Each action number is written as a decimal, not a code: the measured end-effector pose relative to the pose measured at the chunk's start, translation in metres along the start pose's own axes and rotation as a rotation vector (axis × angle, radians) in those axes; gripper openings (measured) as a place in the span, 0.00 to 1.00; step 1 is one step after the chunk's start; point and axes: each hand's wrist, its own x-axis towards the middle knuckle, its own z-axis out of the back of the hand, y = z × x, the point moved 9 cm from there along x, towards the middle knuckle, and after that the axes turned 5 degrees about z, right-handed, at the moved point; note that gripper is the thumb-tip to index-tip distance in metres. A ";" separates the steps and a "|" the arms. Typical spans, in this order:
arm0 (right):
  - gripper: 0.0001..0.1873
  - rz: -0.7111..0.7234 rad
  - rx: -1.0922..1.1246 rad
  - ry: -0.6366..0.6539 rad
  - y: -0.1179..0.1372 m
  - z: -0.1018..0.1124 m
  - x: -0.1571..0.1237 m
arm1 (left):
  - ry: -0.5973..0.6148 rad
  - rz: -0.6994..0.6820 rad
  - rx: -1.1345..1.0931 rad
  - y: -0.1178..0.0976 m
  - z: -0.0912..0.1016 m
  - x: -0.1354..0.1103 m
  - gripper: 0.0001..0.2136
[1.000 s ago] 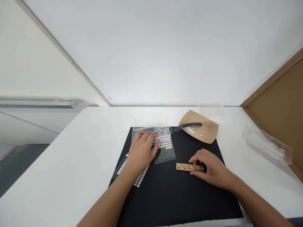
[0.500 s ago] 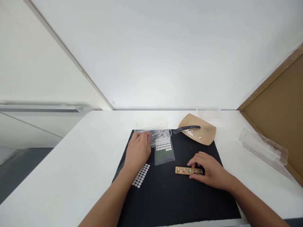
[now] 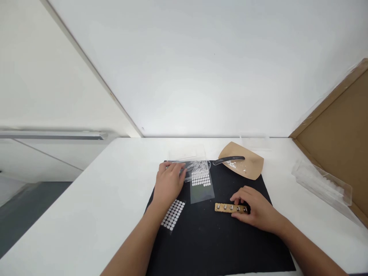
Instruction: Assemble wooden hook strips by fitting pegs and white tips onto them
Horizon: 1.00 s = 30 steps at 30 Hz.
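Observation:
My left hand (image 3: 168, 182) lies on the black mat (image 3: 218, 241), its fingers curled over the left end of a clear plastic bag (image 3: 195, 168) of small clear parts. A clear sheet of white dots (image 3: 201, 183) lies just right of that hand. Another dot sheet (image 3: 173, 214) lies by my left wrist. My right hand (image 3: 254, 208) pinches the right end of a small wooden strip (image 3: 227, 207) that carries several metal studs in a row.
A tan paper piece (image 3: 250, 166) with white bits and a black-handled tool (image 3: 228, 159) sits behind the mat. A clear plastic case (image 3: 323, 184) lies at the right, beside a brown board (image 3: 339, 138). The white table (image 3: 94, 214) ends at the left.
My left hand slid back and left off the dot sheets onto the end of the clear bag. The lower dot sheet is now uncovered. The right hand stays on the strip.

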 end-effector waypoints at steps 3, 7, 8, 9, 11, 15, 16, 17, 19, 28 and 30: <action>0.24 -0.005 -0.021 0.024 0.000 -0.002 0.000 | 0.074 0.005 -0.053 0.003 -0.011 0.003 0.13; 0.29 -0.012 -0.026 0.023 0.000 -0.003 -0.001 | 0.130 0.032 -0.066 0.008 -0.021 0.010 0.11; 0.29 -0.014 -0.026 0.017 0.000 -0.002 -0.002 | 0.137 0.034 -0.069 0.008 -0.022 0.012 0.11; 0.29 -0.018 -0.028 0.010 -0.001 -0.002 -0.002 | 0.139 0.035 -0.072 0.009 -0.024 0.014 0.11; 0.29 -0.028 -0.036 -0.005 -0.002 -0.001 -0.003 | 0.134 0.034 -0.077 0.007 -0.025 0.015 0.11; 0.28 -0.046 -0.052 -0.007 -0.004 0.000 -0.003 | 0.111 0.011 -0.085 -0.001 -0.021 0.014 0.13; 0.28 -0.045 -0.056 -0.006 -0.003 0.001 -0.003 | 0.103 0.003 -0.089 -0.003 -0.019 0.013 0.13; 0.29 -0.042 -0.063 -0.006 -0.002 0.002 -0.003 | 0.092 -0.002 -0.094 -0.006 -0.016 0.013 0.14; 0.29 -0.030 -0.087 -0.014 0.001 0.005 -0.003 | 0.061 -0.006 -0.114 -0.011 -0.008 0.013 0.14; 0.20 0.107 0.015 -0.291 0.022 0.031 -0.005 | 0.202 0.089 -0.694 -0.071 0.006 -0.007 0.10; 0.18 0.124 0.117 -0.336 0.025 0.033 -0.006 | 0.393 0.152 -0.954 -0.097 -0.004 -0.018 0.11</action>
